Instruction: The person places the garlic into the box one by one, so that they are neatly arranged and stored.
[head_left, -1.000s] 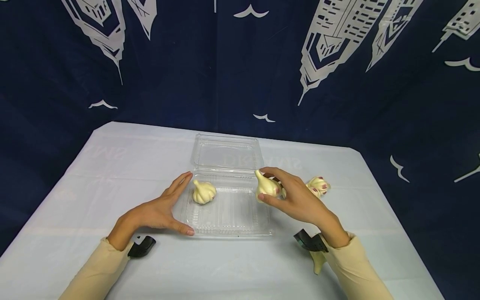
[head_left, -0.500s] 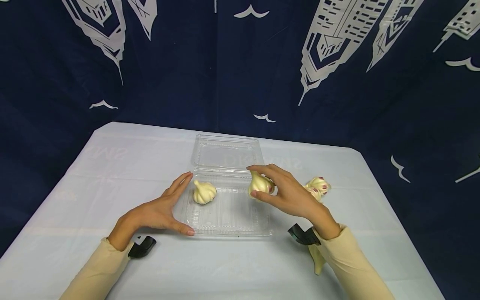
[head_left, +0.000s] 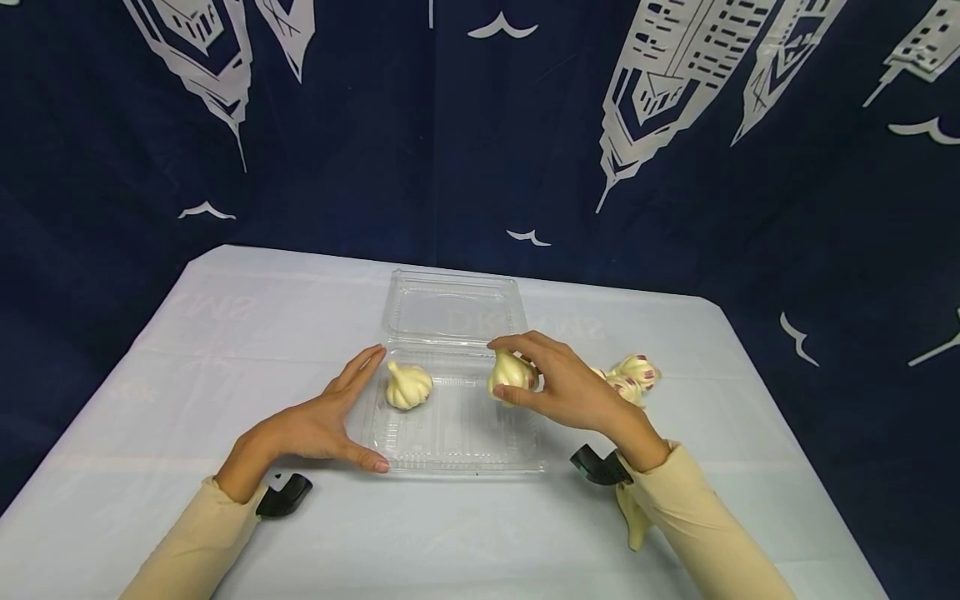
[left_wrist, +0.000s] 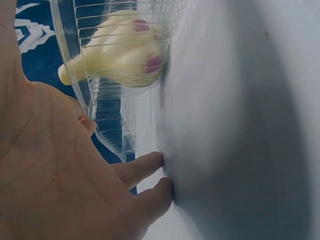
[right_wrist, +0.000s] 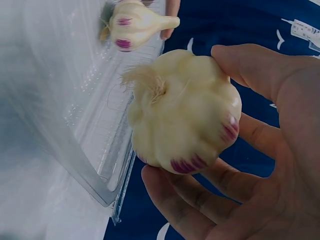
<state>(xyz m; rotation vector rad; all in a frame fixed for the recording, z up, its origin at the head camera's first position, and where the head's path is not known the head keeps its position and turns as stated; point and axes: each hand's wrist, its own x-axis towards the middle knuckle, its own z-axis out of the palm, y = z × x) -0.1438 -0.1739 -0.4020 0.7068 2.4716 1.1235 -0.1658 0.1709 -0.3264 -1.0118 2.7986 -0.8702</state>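
Over the right part of a clear plastic clamshell box [head_left: 457, 465], my right hand [head_left: 570, 383] grips a garlic bulb [head_left: 510, 375] between thumb and fingers. The right wrist view shows this held bulb [right_wrist: 185, 112] from its root end, with purple streaks on its cloves. A second garlic bulb [head_left: 408, 386] sits inside the box at its left side, stem up. My left hand [head_left: 322, 417] rests at the box's left edge, thumb and fingers spread. In the left wrist view, two fingertips of the left hand [left_wrist: 65, 165] touch the white tabletop beside the box wall.
The box's lid [head_left: 456, 307] lies folded back behind it. More garlic bulbs [head_left: 633, 373] lie right of the box, partly behind my right hand. Another pale stemmed piece [head_left: 633, 521] lies under my right forearm. A dark blue printed cloth [head_left: 480, 125] hangs behind the table.
My right hand has moved left with the garlic bulb, from the box's right edge to over its right part. The left hand has stayed in place.
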